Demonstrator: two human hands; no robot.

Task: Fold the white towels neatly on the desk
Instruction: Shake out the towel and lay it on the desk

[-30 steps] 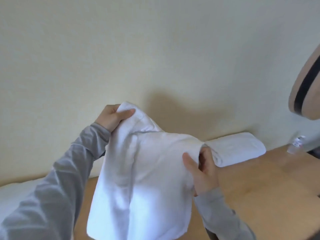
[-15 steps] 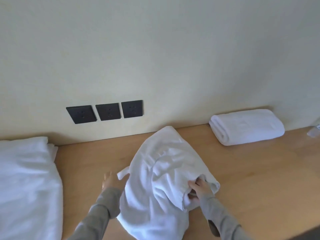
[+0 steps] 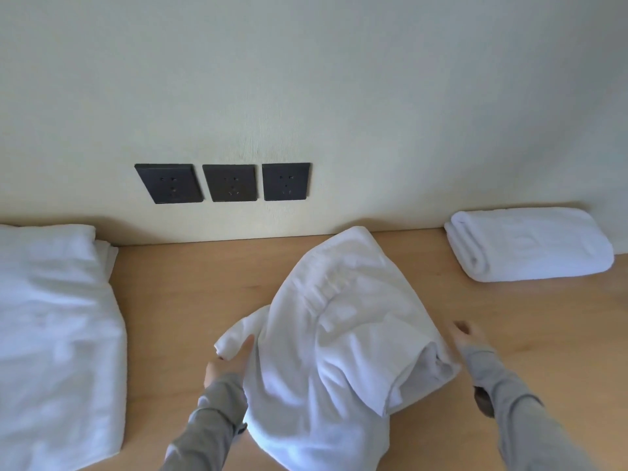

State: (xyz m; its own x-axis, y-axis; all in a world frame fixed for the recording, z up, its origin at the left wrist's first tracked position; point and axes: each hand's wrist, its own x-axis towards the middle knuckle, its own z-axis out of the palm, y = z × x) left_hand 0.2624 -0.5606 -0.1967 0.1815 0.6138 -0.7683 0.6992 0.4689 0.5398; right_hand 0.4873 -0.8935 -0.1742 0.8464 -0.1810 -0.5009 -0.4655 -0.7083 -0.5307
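A crumpled white towel (image 3: 339, 334) lies in a heap on the wooden desk (image 3: 190, 294), in front of me. My left hand (image 3: 226, 363) is at its left side and holds the rolled left corner between thumb and fingers. Blurred, my right hand (image 3: 467, 334) hovers just off the towel's right edge with loose fingers and holds nothing. A neatly folded white towel (image 3: 530, 244) rests against the wall at the back right.
A pile of loose white towels (image 3: 57, 334) covers the desk's left end. Three black wall sockets (image 3: 227, 181) sit above the desk's back edge. Bare wood shows between the pile and the heap, and to the right of my right hand.
The towel went from held up in the air to lying heaped on the desk. My right hand let go of it and moved right; my left hand took the left corner.
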